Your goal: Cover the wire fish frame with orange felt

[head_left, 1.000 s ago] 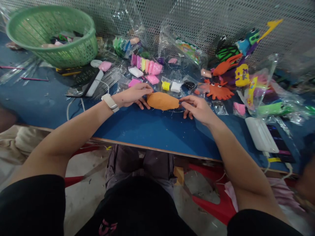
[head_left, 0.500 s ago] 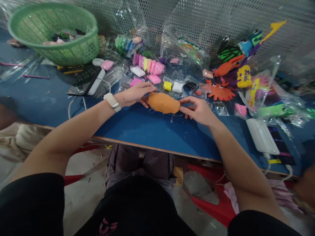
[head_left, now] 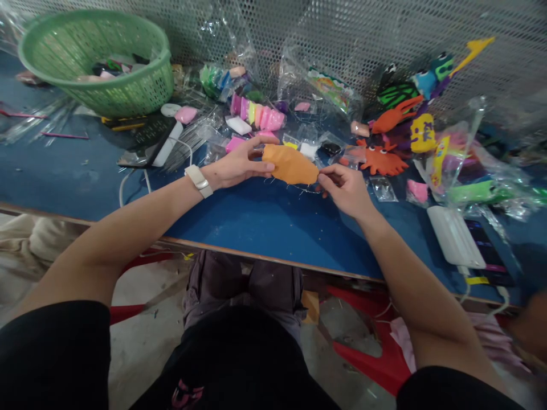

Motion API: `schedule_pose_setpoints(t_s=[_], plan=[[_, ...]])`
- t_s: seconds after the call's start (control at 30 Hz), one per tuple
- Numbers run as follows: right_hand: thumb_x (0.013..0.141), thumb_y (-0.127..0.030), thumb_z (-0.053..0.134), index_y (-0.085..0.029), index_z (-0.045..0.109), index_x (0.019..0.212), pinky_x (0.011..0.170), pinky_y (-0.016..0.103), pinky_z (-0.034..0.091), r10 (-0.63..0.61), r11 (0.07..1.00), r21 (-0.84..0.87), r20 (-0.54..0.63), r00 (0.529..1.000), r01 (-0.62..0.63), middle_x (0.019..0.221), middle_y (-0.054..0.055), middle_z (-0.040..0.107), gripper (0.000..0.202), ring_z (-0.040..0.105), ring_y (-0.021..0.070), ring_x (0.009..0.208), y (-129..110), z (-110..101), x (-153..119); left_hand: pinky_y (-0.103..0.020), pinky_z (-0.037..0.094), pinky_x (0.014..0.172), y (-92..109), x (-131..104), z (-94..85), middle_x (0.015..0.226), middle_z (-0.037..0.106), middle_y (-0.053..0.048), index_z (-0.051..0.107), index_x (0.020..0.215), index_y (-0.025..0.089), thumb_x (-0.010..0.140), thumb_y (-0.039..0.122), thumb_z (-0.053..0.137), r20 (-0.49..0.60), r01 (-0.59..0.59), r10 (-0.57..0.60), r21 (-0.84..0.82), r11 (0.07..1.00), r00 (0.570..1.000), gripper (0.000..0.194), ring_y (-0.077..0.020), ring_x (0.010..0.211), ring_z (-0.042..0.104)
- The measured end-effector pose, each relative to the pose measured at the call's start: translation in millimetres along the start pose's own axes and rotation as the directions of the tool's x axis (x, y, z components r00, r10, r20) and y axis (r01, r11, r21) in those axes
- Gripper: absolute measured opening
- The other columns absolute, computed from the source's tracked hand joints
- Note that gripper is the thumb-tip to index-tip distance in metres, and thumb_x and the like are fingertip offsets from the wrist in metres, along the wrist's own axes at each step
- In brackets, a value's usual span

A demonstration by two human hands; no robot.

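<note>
Between my two hands is a flat, oval orange piece of modelling clay (head_left: 291, 164), with thin wire ends sticking out along its lower edge. My left hand (head_left: 243, 162) grips its left end, thumb on the top face and fingers behind. At the other end, my right hand (head_left: 344, 187) pinches the tip between thumb and fingers. Just behind the clay lie a small white clay packet (head_left: 308, 150) and a black one (head_left: 331, 148). An orange crab figure (head_left: 384, 160) with eyes lies to the right of my right hand.
A green basket (head_left: 96, 94) of clay bits stands at the back left. Near it lie a dark device (head_left: 149, 139) and cable. Pink and purple clay packets (head_left: 258, 112) line the back. On the right are a yellow clay figure (head_left: 423, 134), a white power bank (head_left: 456, 238) and a phone (head_left: 487, 250).
The orange clay has risen slightly away from me and to the right, its face tipped differently. My left thumb has moved down onto its front; my right hand stays at the right tip.
</note>
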State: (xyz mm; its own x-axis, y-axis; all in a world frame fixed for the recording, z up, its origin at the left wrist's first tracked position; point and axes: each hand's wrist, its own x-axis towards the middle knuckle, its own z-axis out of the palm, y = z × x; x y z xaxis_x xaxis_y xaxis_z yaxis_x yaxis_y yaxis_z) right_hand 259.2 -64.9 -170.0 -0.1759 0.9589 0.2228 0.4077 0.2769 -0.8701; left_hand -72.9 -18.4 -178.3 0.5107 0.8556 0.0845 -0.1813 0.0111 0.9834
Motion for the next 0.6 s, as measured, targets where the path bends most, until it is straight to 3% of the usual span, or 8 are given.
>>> schedule_pose_setpoints(t_s=[0.2,0.37,0.6], plan=[[0.078,-0.109,0.083,-0.029,0.080,0.094,0.061,0.046,0.066,-0.026,0.999,-0.030,-0.025,0.999,0.025,0.085,0.007,0.081,0.081,0.077,0.0264,0.070,0.1,-1.0,0.6,-0.053,0.067,0.120,-3.0,3.9,-3.5,0.153,0.075,-0.015,0.067,0.150,0.027,0.068,0.058,0.116,0.067,-0.139,0.126,0.266,0.954,0.990,0.100,-0.0362,0.146,0.073],[0.080,-0.110,0.079,-0.030,0.080,0.094,0.065,0.049,0.068,-0.025,0.997,-0.068,-0.027,0.999,0.023,0.085,0.008,0.082,0.081,0.079,0.0291,0.074,4.5,-3.5,1.9,-0.047,0.068,0.117,0.7,2.8,-4.2,0.160,0.072,-0.019,0.064,0.155,0.024,0.078,0.056,0.109,0.110,-0.163,0.126,0.464,0.871,0.986,0.094,-0.0333,0.144,0.075],[0.082,-0.110,0.079,-0.030,0.083,0.103,0.066,0.050,0.070,-0.031,0.994,-0.105,-0.041,0.999,0.027,0.096,0.010,0.086,0.083,0.081,0.0314,0.082,13.4,-4.4,2.2,-0.053,0.063,0.122,4.3,2.0,-5.1,0.151,0.078,-0.018,0.073,0.151,0.020,0.084,0.053,0.104,0.115,-0.200,0.167,0.694,0.692,0.979,0.081,-0.0357,0.136,0.076]])
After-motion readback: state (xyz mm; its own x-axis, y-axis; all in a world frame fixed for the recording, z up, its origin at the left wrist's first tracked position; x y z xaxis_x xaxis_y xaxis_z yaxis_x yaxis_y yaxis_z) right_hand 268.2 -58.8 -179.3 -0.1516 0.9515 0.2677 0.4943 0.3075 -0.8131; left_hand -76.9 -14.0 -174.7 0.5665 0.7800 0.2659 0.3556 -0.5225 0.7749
